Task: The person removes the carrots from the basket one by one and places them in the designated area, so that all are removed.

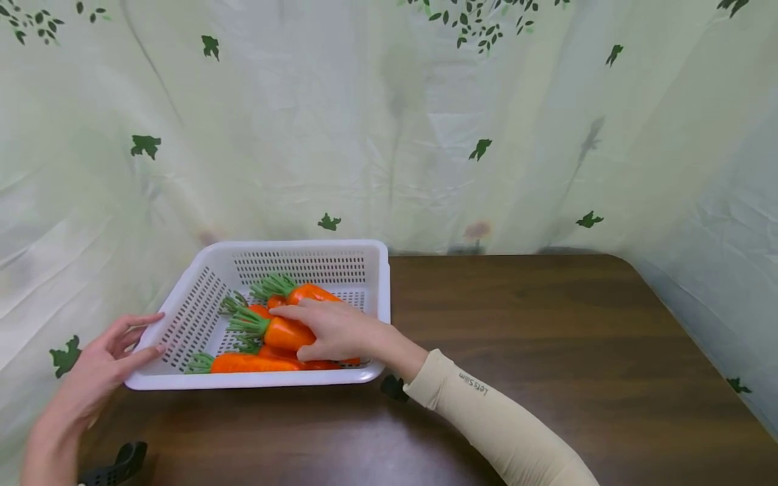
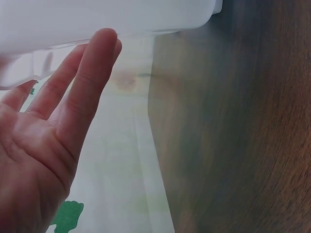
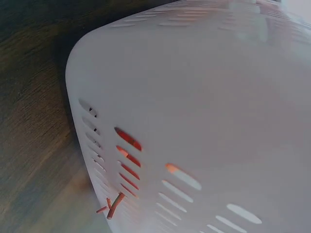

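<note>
In the head view a white slotted plastic basket [image 1: 255, 383] holds several orange carrots with green stem tops. My right hand [image 1: 340, 331] reaches over its near right side, fingers and thumb spread around one carrot [image 1: 286, 334] in the middle of the pile. Another carrot [image 1: 249, 363] lies along the near wall, and one more [image 1: 311, 293] lies behind the fingers. At the basket's left end my left hand [image 1: 100, 368] touches the rim with extended fingers; the left wrist view shows its fingers [image 2: 85, 92] fairly straight against the basket. The right hand is not seen in the right wrist view.
The basket stands on a brown wooden table [image 1: 547, 358], close to a pale curtain [image 1: 365, 135] with green leaf prints. Black strap pieces [image 1: 124, 459] show near the wrists. Thin brownish-red tips [image 3: 114, 206] poke through the basket's slots in the right wrist view.
</note>
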Demonstrator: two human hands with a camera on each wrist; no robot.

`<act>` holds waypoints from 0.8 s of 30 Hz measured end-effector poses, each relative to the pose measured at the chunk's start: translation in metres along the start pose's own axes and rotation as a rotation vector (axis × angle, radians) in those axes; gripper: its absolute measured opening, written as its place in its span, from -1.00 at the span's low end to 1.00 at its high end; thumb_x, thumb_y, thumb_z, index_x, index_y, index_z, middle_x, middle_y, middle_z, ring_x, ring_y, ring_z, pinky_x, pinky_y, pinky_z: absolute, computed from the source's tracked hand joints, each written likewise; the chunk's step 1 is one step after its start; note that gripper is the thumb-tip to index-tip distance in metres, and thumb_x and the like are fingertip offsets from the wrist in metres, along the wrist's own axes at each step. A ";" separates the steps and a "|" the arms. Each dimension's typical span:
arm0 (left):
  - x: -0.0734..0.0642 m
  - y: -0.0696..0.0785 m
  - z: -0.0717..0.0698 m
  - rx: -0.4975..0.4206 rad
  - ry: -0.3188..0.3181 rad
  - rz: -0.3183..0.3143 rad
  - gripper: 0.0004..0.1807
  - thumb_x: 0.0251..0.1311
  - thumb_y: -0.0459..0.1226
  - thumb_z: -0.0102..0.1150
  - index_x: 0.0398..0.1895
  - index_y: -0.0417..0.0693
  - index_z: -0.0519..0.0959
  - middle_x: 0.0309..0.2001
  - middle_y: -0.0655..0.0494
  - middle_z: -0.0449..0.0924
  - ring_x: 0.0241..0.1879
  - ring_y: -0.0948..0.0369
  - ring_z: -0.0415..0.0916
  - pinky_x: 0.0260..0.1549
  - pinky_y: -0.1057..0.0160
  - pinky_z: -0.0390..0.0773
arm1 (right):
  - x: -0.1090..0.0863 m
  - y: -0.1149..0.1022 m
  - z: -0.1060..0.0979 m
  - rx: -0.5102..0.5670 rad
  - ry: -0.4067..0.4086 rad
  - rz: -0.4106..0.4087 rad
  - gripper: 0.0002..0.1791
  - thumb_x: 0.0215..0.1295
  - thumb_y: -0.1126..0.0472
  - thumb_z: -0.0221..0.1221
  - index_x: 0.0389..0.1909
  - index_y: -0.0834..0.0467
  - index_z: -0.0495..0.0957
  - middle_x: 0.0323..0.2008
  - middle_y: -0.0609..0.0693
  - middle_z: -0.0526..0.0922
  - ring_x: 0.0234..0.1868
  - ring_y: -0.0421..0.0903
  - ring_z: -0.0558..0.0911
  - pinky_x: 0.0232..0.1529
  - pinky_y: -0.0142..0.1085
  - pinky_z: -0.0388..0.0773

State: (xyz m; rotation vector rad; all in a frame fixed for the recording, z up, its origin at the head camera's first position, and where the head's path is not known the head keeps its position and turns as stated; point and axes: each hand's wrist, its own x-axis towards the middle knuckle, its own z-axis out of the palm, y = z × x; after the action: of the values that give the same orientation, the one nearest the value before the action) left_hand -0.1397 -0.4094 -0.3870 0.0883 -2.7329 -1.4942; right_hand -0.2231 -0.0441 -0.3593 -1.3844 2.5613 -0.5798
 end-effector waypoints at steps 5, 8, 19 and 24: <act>0.000 -0.001 0.000 -0.009 -0.011 0.004 -0.47 0.34 -0.19 0.21 0.35 0.21 0.37 -0.09 0.67 0.41 -0.23 0.50 0.55 -0.39 0.24 0.64 | -0.004 0.001 0.001 -0.011 0.054 -0.015 -0.21 0.25 0.07 0.20 0.49 -0.30 0.14 0.28 -0.29 0.33 0.06 -0.32 0.33 -0.08 -0.44 0.34; 0.000 -0.002 0.000 -0.014 -0.013 0.010 -0.46 0.33 -0.20 0.22 0.36 0.19 0.37 -0.09 0.67 0.41 -0.23 0.48 0.56 -0.40 0.24 0.64 | -0.005 0.001 0.001 0.027 0.123 -0.030 -0.24 0.22 0.11 0.22 0.44 -0.24 0.21 0.22 -0.25 0.35 0.00 -0.32 0.36 -0.16 -0.46 0.37; 0.000 -0.003 0.001 0.015 0.003 -0.011 -0.45 0.33 -0.14 0.22 0.37 0.21 0.36 -0.10 0.63 0.38 -0.25 0.51 0.53 -0.39 0.21 0.65 | -0.013 0.006 -0.007 0.340 0.420 -0.103 -0.30 0.19 0.27 0.28 0.36 0.01 0.28 0.11 -0.13 0.44 -0.07 -0.27 0.45 -0.08 -0.48 0.50; 0.001 -0.001 0.000 -0.022 0.002 -0.006 -0.45 0.33 -0.18 0.23 0.37 0.20 0.37 -0.12 0.68 0.41 -0.26 0.46 0.57 -0.41 0.19 0.66 | -0.017 0.009 -0.012 0.575 0.559 -0.056 -0.27 0.19 0.31 0.30 0.37 -0.06 0.28 0.11 -0.11 0.47 -0.13 -0.18 0.51 -0.21 -0.37 0.60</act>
State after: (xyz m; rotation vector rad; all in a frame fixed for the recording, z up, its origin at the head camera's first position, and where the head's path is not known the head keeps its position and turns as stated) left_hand -0.1404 -0.4102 -0.3882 0.0977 -2.7164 -1.5239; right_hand -0.2245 -0.0230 -0.3523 -1.1973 2.3930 -1.7557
